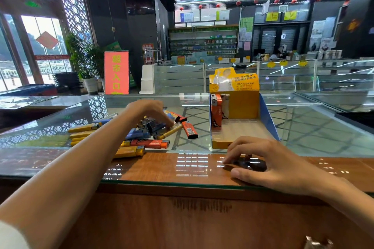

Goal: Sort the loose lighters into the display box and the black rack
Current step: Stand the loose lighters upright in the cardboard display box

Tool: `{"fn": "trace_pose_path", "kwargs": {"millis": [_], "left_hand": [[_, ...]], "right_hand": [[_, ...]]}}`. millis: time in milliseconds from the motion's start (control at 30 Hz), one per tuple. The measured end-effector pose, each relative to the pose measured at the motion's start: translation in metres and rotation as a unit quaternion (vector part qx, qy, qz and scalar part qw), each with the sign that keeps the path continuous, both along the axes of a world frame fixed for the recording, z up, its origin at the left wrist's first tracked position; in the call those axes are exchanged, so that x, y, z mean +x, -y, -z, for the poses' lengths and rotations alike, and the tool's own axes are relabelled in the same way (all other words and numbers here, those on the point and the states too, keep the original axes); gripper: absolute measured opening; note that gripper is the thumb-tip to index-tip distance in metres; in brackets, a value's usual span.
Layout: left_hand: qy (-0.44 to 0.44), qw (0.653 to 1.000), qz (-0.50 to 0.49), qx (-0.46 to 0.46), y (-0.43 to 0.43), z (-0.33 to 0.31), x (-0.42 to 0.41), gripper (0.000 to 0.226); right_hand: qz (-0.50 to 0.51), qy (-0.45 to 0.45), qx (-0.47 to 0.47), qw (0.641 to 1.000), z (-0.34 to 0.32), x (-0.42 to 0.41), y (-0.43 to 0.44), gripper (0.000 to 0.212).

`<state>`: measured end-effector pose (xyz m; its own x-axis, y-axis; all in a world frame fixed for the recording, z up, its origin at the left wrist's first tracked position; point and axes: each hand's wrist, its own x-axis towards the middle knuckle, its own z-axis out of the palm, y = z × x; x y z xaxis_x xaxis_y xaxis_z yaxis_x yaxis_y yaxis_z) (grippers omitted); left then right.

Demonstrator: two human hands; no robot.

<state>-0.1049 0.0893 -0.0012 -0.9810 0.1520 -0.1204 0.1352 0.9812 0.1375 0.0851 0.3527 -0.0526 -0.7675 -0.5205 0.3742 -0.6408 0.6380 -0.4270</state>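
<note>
A pile of loose lighters (141, 137) in yellow, orange, blue and black lies on the glass counter, left of centre. My left hand (147, 111) reaches over the pile, fingertips down on a yellow lighter (172, 130); whether it grips it is unclear. The yellow and blue display box (245, 107) stands to the right, with a few orange and white lighters (217, 110) upright in its back left corner. My right hand (269, 161) rests flat on the counter in front of the box, fingers spread over a dark reflection. No black rack is visible.
The counter has a glass top (313, 133) with a wooden front strip (182, 168). An orange lighter (190, 130) lies between the pile and the box. Shop shelves and glass cases stand far behind.
</note>
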Motion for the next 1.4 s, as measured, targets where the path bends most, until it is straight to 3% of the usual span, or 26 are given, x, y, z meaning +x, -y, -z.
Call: {"fn": "trace_pose_path", "kwargs": {"millis": [200,467,567,700,833,900,967,1067,1200,1267,1400], "left_hand": [[0.012,1.0,0.007,0.017,-0.004,-0.001,0.0,0.036],[-0.062,0.997,0.045,0.032,-0.007,0.01,0.012,0.028],[-0.066,0.987,0.048,0.142,0.002,0.007,0.02,0.024],[-0.069,0.928,0.049,0.364,0.01,-0.002,0.036,0.018],[0.108,0.8,0.11,0.58,-0.012,0.0,0.055,0.015],[0.19,0.739,0.165,0.625,-0.027,0.0,0.063,0.015],[0.234,0.698,0.205,0.645,-0.043,0.001,0.068,0.031],[0.243,0.676,0.203,0.665,-0.059,0.007,0.068,0.046],[0.277,0.649,0.246,0.664,-0.06,0.017,0.068,0.029],[0.288,0.64,0.261,0.663,-0.059,0.018,0.069,0.024],[0.289,0.647,0.279,0.648,-0.057,0.019,0.072,0.017]], "right_hand": [[0.0,0.003,-0.004,1.0,0.0,-0.001,0.0,0.019],[0.0,0.004,-0.005,1.0,0.001,-0.001,0.0,0.019],[0.001,0.007,-0.005,1.0,0.001,-0.001,0.0,0.019],[0.01,-0.003,0.002,1.0,0.001,0.0,0.0,0.019],[0.018,-0.009,0.02,1.0,0.0,0.0,0.0,0.022],[0.018,-0.006,0.021,1.0,0.0,0.0,0.0,0.023],[0.02,-0.007,0.028,0.999,0.0,-0.001,0.0,0.023],[0.03,-0.003,0.024,0.999,-0.001,-0.002,0.0,0.022],[0.097,-0.063,-0.112,0.987,-0.013,-0.015,0.003,0.012],[0.123,-0.067,-0.178,0.974,-0.024,-0.03,0.007,0.017],[0.112,-0.017,-0.217,0.97,-0.038,-0.058,0.021,0.033]]}}
